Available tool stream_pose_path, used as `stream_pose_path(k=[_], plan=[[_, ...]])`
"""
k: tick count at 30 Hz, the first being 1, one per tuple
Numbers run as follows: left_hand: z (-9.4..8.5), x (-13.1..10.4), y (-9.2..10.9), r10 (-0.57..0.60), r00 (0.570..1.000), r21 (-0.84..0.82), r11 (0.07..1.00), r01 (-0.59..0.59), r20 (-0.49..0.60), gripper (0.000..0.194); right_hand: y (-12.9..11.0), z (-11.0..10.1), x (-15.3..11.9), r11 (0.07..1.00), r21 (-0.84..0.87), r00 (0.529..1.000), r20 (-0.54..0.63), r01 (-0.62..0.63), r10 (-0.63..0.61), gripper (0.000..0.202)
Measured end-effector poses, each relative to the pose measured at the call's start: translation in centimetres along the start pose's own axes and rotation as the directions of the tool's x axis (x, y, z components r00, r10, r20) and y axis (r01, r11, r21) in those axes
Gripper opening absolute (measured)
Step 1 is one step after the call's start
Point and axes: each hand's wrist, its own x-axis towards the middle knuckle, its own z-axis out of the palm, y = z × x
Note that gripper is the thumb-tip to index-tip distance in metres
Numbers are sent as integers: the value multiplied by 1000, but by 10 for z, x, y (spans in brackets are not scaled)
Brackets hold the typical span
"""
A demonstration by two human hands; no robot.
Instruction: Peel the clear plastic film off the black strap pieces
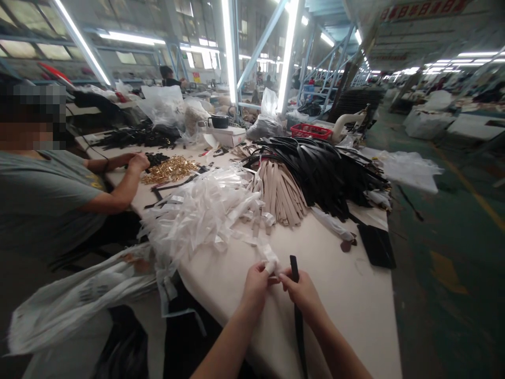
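Note:
Over the near part of the table, my left hand (258,283) is closed on a white plastic strip (269,252). My right hand (302,290) has a black strap (294,266) tucked in its fingers. The strap's square end sticks up above the hand, and its long tail hangs down past my forearm. My right fingertips meet the near end of the white strip, close beside my left fingers. Just beyond lies a large heap of white plastic strips (209,210). Behind it are a bundle of beige straps (278,195) and a big pile of black straps (315,166).
At the left a co-worker (51,184) sits with hands by gold metal pieces (169,169). A red basket (311,131) and a white box (224,137) stand farther back. A black flat piece (376,246) lies at the table's right edge (390,295). A white sack (87,289) hangs at the left.

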Motion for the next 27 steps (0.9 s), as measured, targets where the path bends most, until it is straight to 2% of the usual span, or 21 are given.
stream_pose_path(k=[3,4,6,8,10,13,17,22,27], plan=[[-3,-5,2,-67,987,24,998,64,145,40,-6,1,-1,1000,0,1000,6,22,-22,32],[-5,-6,3,-60,990,40,998,56,131,39,-7,2,-2,1000,7,1000,14,19,-19,33],[-7,-6,6,-14,1000,35,999,14,5,38,-9,5,-9,996,91,999,41,-17,13,35],[-8,-4,8,3,991,-29,1000,-7,-136,37,-11,8,-19,970,236,996,82,-65,46,39],[-7,-2,11,-24,982,-123,992,0,-190,35,-12,11,-31,938,332,990,126,-102,63,41],[1,-1,15,-72,980,-241,970,25,-186,34,-13,14,-42,942,306,978,193,-140,82,45],[14,-5,20,-94,982,-326,945,36,-165,31,-14,19,-43,948,268,963,250,-170,102,48],[22,-11,24,-117,986,-268,960,82,-115,39,-18,22,-36,943,283,957,276,-175,95,47],[18,-10,21,-49,993,-262,965,19,-110,41,-22,20,-35,942,292,961,263,-165,87,47]])
